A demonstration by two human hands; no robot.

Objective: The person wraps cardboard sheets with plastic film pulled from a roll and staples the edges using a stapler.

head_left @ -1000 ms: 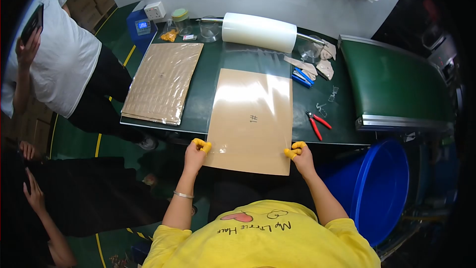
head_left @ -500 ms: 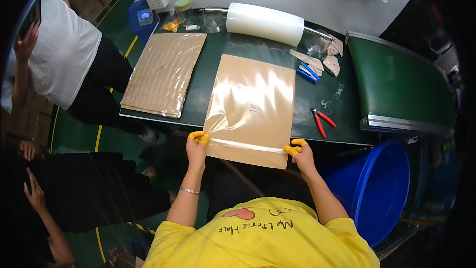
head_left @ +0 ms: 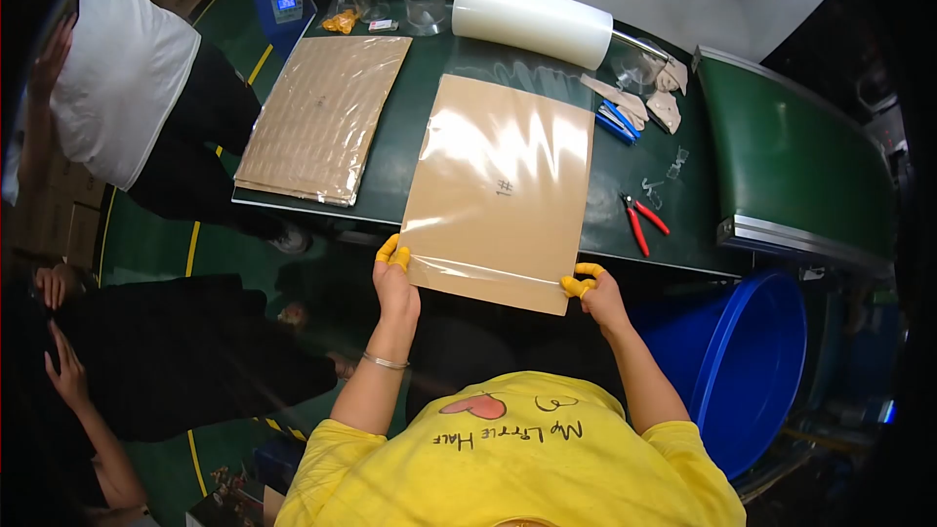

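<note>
A brown cardboard sheet [head_left: 478, 171] marked "1#" lies on the green table, its near end sticking out past the front edge. Clear plastic film [head_left: 527, 141] runs from a white roll [head_left: 532, 21] over the cardboard, and its near edge ends just short of the cardboard's near end. My left hand [head_left: 395, 283], with yellow finger cots, pinches the film at the cardboard's left edge. At the right edge my right hand [head_left: 597, 295], also in yellow finger cots, pinches the film's other corner. Whether the fingers grip the cardboard too, I cannot tell.
Left lies a stack of film-covered cardboard [head_left: 322, 122]. On the right are red-handled cutters [head_left: 644, 224], a blue stapler [head_left: 618, 124], gloves [head_left: 666, 98] and a green conveyor [head_left: 800, 156]. A blue bin [head_left: 752, 381] stands below. Two people are at the left.
The film lies smoother over the cardboard, with the left corner creases mostly gone. My left hand has shifted slightly right along the edge. The view has tilted a little.
</note>
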